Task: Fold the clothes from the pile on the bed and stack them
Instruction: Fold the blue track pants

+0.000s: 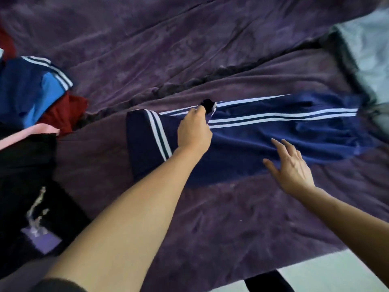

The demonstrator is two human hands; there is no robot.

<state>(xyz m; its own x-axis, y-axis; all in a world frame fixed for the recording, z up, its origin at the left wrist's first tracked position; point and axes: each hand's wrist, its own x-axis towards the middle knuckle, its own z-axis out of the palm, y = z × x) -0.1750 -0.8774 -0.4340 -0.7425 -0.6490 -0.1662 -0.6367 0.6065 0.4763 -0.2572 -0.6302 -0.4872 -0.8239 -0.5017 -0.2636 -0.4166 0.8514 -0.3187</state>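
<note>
Navy track pants (263,131) with white side stripes are laid lengthwise across the purple blanket (210,49) on the bed, running from the middle of the scene to the far right, so that a flat surface is had for folding. One end is already turned over at the left into a thick fold. A pinch of the striped edge is held up by the left hand (194,128) (fingers closed on the cloth), probably to carry that part over the rest. The right hand (291,165) is spread wide with the fingers apart, hovering at or just above the near edge of the pants, seemingly to smooth or pin them; contact cannot be told. At the far left the pile (31,95) of unfolded clothes is heaped: blue, red, pink and black pieces. No containers are seen.
</note>
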